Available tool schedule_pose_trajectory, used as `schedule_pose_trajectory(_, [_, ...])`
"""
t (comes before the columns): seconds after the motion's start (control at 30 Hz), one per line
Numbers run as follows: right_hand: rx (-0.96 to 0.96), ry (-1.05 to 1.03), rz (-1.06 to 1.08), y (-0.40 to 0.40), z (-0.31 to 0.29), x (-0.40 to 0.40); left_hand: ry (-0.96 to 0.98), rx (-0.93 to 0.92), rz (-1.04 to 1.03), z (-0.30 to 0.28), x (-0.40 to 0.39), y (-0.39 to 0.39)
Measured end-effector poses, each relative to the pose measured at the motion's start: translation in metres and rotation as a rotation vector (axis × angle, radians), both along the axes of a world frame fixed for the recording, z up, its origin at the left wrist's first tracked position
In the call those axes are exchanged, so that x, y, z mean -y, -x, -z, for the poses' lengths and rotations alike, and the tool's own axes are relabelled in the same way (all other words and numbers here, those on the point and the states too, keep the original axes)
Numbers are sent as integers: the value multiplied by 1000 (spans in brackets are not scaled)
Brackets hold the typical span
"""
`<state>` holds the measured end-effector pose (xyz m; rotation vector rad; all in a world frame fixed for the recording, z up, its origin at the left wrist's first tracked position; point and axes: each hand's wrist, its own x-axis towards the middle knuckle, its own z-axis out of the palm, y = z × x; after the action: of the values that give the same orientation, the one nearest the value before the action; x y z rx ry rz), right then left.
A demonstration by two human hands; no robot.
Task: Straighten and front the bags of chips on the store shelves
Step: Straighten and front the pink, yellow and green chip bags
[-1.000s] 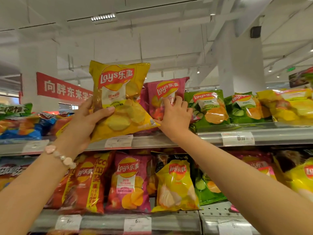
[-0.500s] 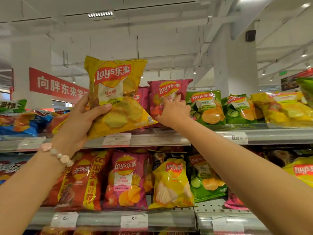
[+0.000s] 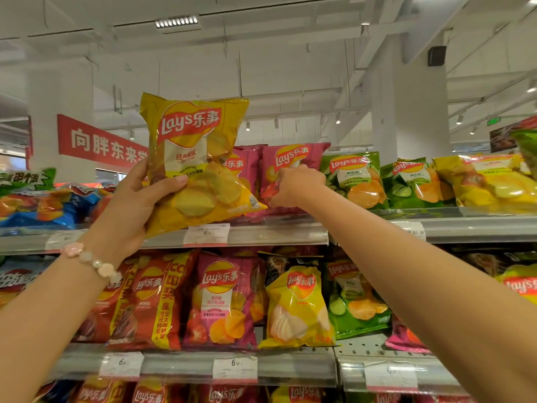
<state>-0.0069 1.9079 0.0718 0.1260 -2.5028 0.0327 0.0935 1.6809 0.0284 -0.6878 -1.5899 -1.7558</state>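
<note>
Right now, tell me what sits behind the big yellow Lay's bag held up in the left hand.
Behind the yellow Lay's bag, a pink Lay's bag on the top shelf peeks out at its right edge. The left hand grips the yellow bag; whatever stands directly behind it is covered.

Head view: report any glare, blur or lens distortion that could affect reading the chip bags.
Head view: wide-angle bending bows the top shelf edge and stretches both forearms; ceiling light glints off the foil of the yellow bag in the left hand; bags at the frame edges look soft; the price tags are barely legible.
</note>
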Motion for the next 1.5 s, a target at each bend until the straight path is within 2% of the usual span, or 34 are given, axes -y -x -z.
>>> schedule_pose_trajectory(0.2, [11, -45, -85, 8, 12, -6, 21, -6, 21, -2, -6, -3])
schedule_pose_trajectory(0.3, [-39, -3, -157, 11, 22, -13, 27, 0, 40, -1, -12, -2])
schedule_pose_trajectory(0.43, [-114, 267, -386, 9, 32, -29, 39, 13, 80, 3, -26, 5])
schedule_pose_trajectory(0.57, [-176, 707, -727, -8, 33, -53, 60, 17, 139, 7, -49, 17])
schedule_pose_trajectory(0.63, [-85, 936, -868, -25, 30, -66, 68, 16, 175, 7, -66, 24])
schedule_pose_trajectory(0.73, [132, 1032, -978, -48, 26, -91, 87, 22, 228, 4, -98, 36])
schedule_pose_trajectory(0.83, [242, 1088, -988, -59, 26, -117, 114, 12, 280, 1, -137, 47])
schedule_pose_trajectory(1.07, [225, 1162, -889, -66, 24, -200, 151, 44, 384, -2, -229, 68])
schedule_pose_trajectory(1.3, [37, 1178, -846, -64, 29, -286, 189, 81, 407, -3, -315, 79])
schedule_pose_trajectory(1.5, [-21, 1182, -879, -62, 34, -346, 193, 74, 402, -3, -377, 80])
